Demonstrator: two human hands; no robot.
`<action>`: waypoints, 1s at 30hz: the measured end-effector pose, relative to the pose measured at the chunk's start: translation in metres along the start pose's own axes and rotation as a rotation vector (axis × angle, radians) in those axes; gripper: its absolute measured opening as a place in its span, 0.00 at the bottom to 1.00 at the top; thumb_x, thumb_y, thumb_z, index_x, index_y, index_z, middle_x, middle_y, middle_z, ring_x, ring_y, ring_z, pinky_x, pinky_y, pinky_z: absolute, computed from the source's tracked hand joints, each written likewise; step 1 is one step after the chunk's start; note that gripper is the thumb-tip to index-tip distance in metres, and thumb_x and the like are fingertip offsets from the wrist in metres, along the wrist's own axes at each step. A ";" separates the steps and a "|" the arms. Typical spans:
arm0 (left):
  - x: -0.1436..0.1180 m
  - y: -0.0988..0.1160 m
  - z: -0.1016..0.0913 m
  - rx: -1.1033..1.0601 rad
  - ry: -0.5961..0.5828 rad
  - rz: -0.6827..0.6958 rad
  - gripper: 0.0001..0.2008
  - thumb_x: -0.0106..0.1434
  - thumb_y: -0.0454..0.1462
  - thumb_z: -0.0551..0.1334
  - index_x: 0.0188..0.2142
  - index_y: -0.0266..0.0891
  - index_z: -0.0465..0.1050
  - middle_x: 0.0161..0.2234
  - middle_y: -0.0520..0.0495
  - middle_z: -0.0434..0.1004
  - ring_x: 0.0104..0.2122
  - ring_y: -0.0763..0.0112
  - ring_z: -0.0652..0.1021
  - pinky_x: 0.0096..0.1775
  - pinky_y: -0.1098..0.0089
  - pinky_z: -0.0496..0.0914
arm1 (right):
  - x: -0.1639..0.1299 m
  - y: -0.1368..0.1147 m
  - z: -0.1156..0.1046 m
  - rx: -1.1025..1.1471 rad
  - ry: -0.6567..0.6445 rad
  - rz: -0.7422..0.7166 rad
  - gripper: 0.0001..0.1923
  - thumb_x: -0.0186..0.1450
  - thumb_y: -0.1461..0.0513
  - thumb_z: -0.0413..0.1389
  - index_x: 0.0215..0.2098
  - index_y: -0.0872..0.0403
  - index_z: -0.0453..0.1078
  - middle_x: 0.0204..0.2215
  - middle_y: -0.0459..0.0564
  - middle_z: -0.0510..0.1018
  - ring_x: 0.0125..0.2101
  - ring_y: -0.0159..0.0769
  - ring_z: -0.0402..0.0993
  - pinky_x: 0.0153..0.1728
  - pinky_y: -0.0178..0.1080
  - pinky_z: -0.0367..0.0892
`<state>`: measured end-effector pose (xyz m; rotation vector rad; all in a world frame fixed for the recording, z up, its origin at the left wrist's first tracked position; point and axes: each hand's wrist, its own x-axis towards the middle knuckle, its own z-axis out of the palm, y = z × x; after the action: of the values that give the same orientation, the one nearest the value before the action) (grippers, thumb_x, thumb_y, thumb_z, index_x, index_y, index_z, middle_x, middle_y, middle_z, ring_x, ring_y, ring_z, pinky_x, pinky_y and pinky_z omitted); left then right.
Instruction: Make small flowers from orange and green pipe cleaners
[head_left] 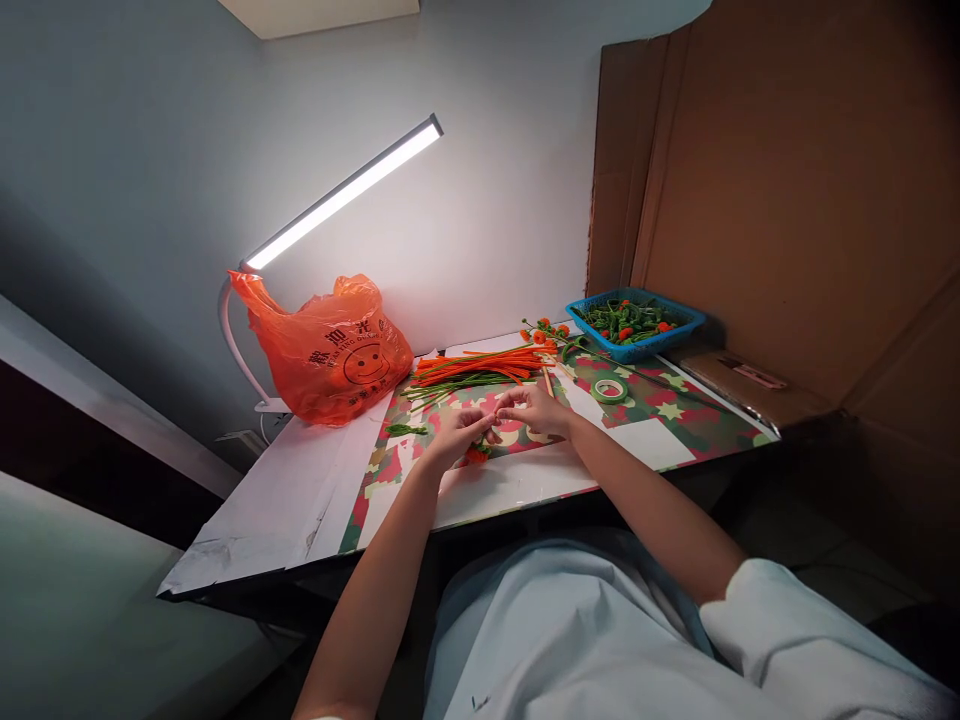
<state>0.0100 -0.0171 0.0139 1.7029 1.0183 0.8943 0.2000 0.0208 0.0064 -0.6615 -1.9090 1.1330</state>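
My left hand (463,437) and my right hand (534,410) meet over the front middle of the table, fingertips pinched close together. From under my left hand shows a small orange artificial flower (478,454) with a bit of green, and the left fingers seem closed on it. Whatever the right fingertips pinch is too small to make out. Just beyond the hands lies a bundle of orange and green stems (480,370). A green leaf piece (406,430) rests left of my left hand. To the right of my right hand lies a roll of green tape (609,390).
A blue basket (634,350) of green pieces and orange flowers stands at the back right. Several orange flowers (544,331) lie beside it. An orange plastic bag (330,350) sits at the left under a lit lamp (345,195). Cardboard (787,200) walls the right side.
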 end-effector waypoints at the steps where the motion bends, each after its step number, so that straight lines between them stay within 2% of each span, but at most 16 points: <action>1: 0.000 0.000 0.001 0.027 0.038 0.014 0.22 0.55 0.54 0.64 0.28 0.35 0.73 0.22 0.47 0.75 0.26 0.69 0.77 0.30 0.71 0.69 | 0.001 0.002 0.000 0.002 0.020 0.012 0.13 0.57 0.53 0.60 0.30 0.56 0.75 0.28 0.48 0.77 0.32 0.34 0.71 0.35 0.37 0.65; 5: 0.002 -0.003 0.004 0.305 0.276 0.186 0.16 0.52 0.50 0.67 0.31 0.39 0.76 0.27 0.49 0.78 0.29 0.69 0.77 0.34 0.70 0.70 | 0.003 0.010 0.001 -0.056 0.137 0.045 0.12 0.56 0.54 0.60 0.29 0.56 0.75 0.29 0.49 0.77 0.30 0.33 0.70 0.32 0.36 0.64; 7: 0.003 -0.005 0.004 0.414 0.334 0.228 0.14 0.55 0.49 0.65 0.28 0.40 0.77 0.27 0.49 0.79 0.29 0.69 0.76 0.34 0.70 0.69 | 0.004 0.012 0.001 -0.090 0.158 0.045 0.12 0.56 0.54 0.60 0.30 0.56 0.76 0.28 0.49 0.77 0.29 0.33 0.70 0.31 0.36 0.63; 11: 0.004 -0.007 0.002 0.475 0.320 0.218 0.14 0.60 0.47 0.61 0.26 0.40 0.77 0.26 0.49 0.79 0.28 0.69 0.77 0.33 0.71 0.68 | 0.004 0.011 0.001 -0.139 0.159 0.006 0.13 0.57 0.54 0.61 0.31 0.56 0.77 0.29 0.50 0.78 0.31 0.35 0.71 0.32 0.36 0.65; 16: 0.005 -0.005 0.001 0.498 0.321 0.192 0.14 0.61 0.45 0.59 0.27 0.40 0.76 0.25 0.49 0.79 0.28 0.69 0.76 0.32 0.72 0.67 | 0.004 0.010 0.001 -0.227 0.199 -0.040 0.11 0.58 0.55 0.61 0.32 0.54 0.79 0.32 0.52 0.80 0.34 0.37 0.72 0.36 0.38 0.65; 19: 0.006 -0.005 -0.001 0.464 0.259 0.168 0.15 0.60 0.47 0.60 0.26 0.39 0.75 0.24 0.49 0.78 0.27 0.71 0.75 0.31 0.73 0.67 | 0.004 0.011 0.000 -0.277 0.189 -0.059 0.09 0.58 0.57 0.61 0.33 0.54 0.79 0.31 0.51 0.80 0.35 0.37 0.71 0.37 0.38 0.65; 23: 0.006 -0.007 -0.004 0.329 0.131 0.074 0.20 0.58 0.52 0.59 0.24 0.37 0.73 0.21 0.49 0.75 0.20 0.74 0.71 0.23 0.74 0.63 | 0.004 0.011 0.000 -0.306 0.159 -0.089 0.08 0.59 0.58 0.60 0.32 0.54 0.79 0.30 0.51 0.80 0.35 0.37 0.71 0.37 0.38 0.65; 25: 0.005 -0.006 -0.004 0.302 0.111 0.052 0.22 0.58 0.53 0.59 0.24 0.36 0.73 0.21 0.48 0.75 0.19 0.74 0.70 0.22 0.74 0.62 | 0.004 0.011 0.000 -0.307 0.151 -0.082 0.09 0.60 0.57 0.60 0.31 0.54 0.78 0.30 0.51 0.79 0.35 0.37 0.71 0.36 0.38 0.64; 27: 0.004 -0.005 -0.003 0.347 0.165 0.101 0.20 0.58 0.52 0.60 0.25 0.37 0.74 0.23 0.47 0.77 0.23 0.71 0.73 0.25 0.73 0.65 | 0.004 0.011 0.002 -0.294 0.165 -0.063 0.10 0.59 0.56 0.60 0.30 0.54 0.78 0.29 0.51 0.79 0.34 0.37 0.71 0.36 0.38 0.64; 30: 0.003 -0.003 0.001 0.490 0.307 0.208 0.16 0.56 0.50 0.64 0.30 0.40 0.77 0.26 0.48 0.78 0.27 0.69 0.75 0.32 0.71 0.67 | 0.004 0.013 0.004 -0.256 0.205 -0.034 0.10 0.58 0.56 0.61 0.29 0.54 0.78 0.30 0.51 0.79 0.34 0.37 0.71 0.36 0.38 0.65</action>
<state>0.0110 -0.0141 0.0112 2.1528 1.3650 1.1320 0.1947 0.0279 -0.0046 -0.8474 -1.8944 0.7736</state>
